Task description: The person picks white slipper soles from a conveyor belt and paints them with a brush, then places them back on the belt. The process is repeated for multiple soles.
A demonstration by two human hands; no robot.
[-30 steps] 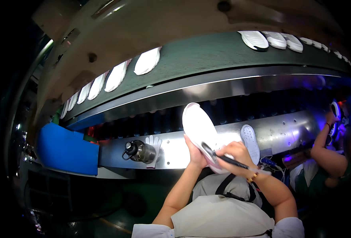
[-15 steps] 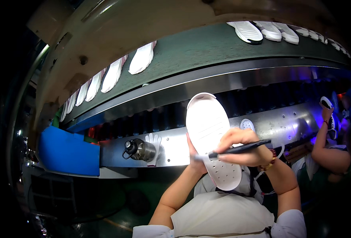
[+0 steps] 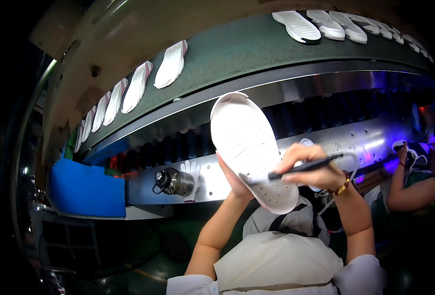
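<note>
While the left hand [image 3: 234, 179] cupped the white sole [image 3: 252, 147] from behind, it looked light and flexible; the right hand [image 3: 311, 164] pinched a dark pen [image 3: 303, 167] across it.

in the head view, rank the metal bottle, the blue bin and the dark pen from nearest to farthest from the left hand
1. dark pen: just right of the left hand, its tip on the white shoe sole.
2. metal bottle: to the left, lying on the steel ledge.
3. blue bin: farthest left, past the bottle.
</note>
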